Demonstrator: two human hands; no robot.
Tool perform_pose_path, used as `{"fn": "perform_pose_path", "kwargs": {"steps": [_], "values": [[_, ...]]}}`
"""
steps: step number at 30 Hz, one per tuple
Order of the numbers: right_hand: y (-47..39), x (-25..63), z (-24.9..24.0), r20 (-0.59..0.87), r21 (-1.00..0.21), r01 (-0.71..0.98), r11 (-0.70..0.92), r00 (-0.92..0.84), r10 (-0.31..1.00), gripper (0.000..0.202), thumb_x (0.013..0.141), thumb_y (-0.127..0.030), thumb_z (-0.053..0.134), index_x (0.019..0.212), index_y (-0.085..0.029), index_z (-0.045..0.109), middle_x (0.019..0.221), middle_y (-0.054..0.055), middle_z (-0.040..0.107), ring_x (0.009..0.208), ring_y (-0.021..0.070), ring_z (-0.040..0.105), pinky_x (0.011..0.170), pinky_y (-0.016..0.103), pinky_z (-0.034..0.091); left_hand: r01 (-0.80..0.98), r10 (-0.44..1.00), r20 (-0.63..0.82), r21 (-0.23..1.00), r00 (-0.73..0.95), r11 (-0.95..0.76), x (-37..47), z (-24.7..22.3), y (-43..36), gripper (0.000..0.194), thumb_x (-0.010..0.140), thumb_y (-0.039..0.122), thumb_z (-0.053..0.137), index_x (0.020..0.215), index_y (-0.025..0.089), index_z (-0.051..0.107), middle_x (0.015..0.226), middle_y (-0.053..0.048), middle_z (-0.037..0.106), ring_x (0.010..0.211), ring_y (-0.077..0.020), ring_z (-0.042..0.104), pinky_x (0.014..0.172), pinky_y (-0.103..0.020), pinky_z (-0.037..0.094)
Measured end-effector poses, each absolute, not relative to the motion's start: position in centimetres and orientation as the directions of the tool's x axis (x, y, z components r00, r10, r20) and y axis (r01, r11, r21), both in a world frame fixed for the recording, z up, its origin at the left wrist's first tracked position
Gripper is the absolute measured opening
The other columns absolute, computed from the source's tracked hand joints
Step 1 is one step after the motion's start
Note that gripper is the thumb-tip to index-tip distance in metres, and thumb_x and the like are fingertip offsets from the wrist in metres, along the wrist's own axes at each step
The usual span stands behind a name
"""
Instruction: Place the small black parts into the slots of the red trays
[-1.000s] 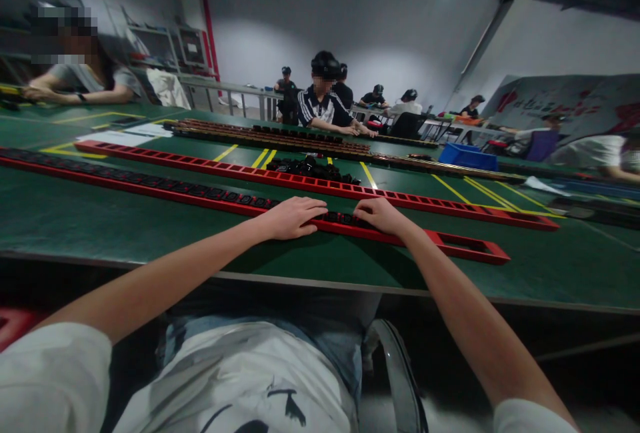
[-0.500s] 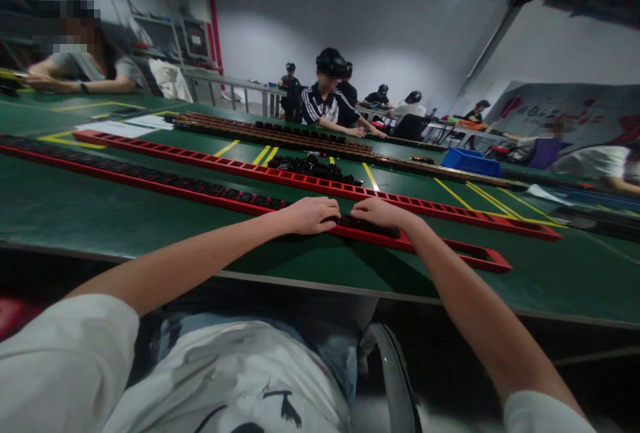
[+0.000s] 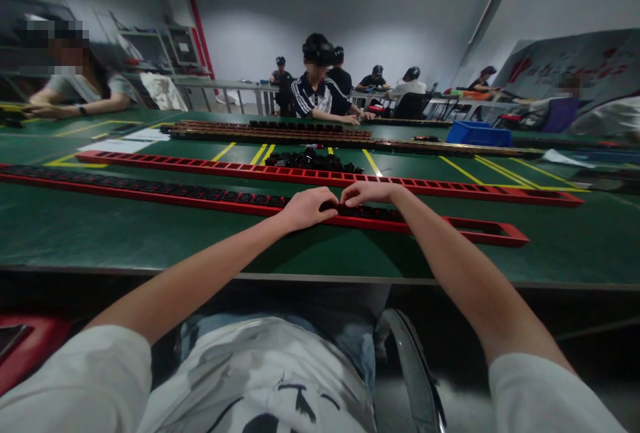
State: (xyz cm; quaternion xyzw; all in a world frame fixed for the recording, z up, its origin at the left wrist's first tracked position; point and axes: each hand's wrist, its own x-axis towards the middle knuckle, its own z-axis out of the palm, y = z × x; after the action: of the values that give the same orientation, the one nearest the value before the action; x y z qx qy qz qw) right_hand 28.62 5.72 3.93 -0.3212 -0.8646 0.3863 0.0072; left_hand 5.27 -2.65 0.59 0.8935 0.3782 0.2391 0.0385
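A long red frame [image 3: 240, 205] lies across the near part of the green table, its slots filled with a row of small black parts [image 3: 215, 192]. Over its right-hand half, my left hand [image 3: 310, 209] bends its fingers down to the row. Close beside it, my right hand [image 3: 370, 192] curls from the other side, thumb and fingers drawn together. The fingertips of both hands nearly meet at one spot on the black row. Whatever they pinch there is too small and hidden to make out. At its right end the frame has an unfilled opening [image 3: 483, 228].
A second red frame [image 3: 200, 168] with open slots lies just beyond. Behind it sits a heap of black parts [image 3: 307, 161]. Farther back are long brown strips [image 3: 270, 134] and a blue bin [image 3: 480, 134]. A person [image 3: 320, 90] works across the table.
The camera view has levelled and shifted a little. My hands have drawn closer together over the black row, with the right fingers more raised and curled. The frames stay in place.
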Motion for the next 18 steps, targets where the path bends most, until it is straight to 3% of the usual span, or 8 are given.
{"fn": "perform_pose_path", "kwargs": {"steps": [6,18], "values": [[5.0,28.2,4.3,-0.236,-0.658,0.567,0.495,-0.78,0.58,0.037,0.078,-0.047,0.07,0.097,-0.016,0.073,0.091,0.004,0.069,0.082,0.0168,0.058,0.077,0.029,0.044,0.727,0.714,0.374,0.136,0.592,-0.673,4.9,0.7,-3.5,0.035,0.098,0.044,0.05,0.119,0.021,0.067,0.121,-0.006,0.066,0.109,-0.0229,0.064,0.083,-0.033,0.053],[5.6,27.6,3.8,-0.237,-0.617,0.575,0.538,-0.787,0.57,0.044,0.08,-0.055,0.068,0.098,-0.015,0.073,0.09,0.005,0.068,0.081,0.0179,0.056,0.076,0.031,0.042,0.798,0.747,0.372,0.028,0.551,-0.602,4.5,0.8,-3.9,0.03,0.094,0.037,0.049,0.111,0.021,0.069,0.115,-0.006,0.068,0.103,-0.0229,0.065,0.083,-0.034,0.052]]}}
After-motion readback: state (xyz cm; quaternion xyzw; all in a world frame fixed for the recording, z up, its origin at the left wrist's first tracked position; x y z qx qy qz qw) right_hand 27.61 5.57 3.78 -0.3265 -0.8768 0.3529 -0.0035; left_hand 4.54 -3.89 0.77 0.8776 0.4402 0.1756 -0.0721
